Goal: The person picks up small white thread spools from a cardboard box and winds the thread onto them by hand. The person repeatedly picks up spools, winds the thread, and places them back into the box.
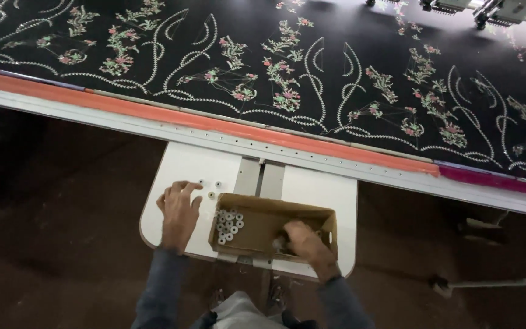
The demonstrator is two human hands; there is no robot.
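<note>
A small open cardboard box point(312, 214) stands on a white side table point(181, 164). Several small white bobbins point(229, 226) lie in the box's left end. My right hand point(304, 241) reaches down into the box's right end, fingers curled; what they hold is hidden. My left hand point(178, 210) rests flat on the white table left of the box, fingers apart. Three loose bobbins point(211, 187) lie on the table just beyond its fingertips.
A long black cloth point(312, 73) embroidered with white vines and pink and green flowers is stretched behind, edged by an orange strip point(214, 122) and a white frame rail point(348, 164). Machine heads point(488, 9) sit at top right. Dark floor surrounds the table.
</note>
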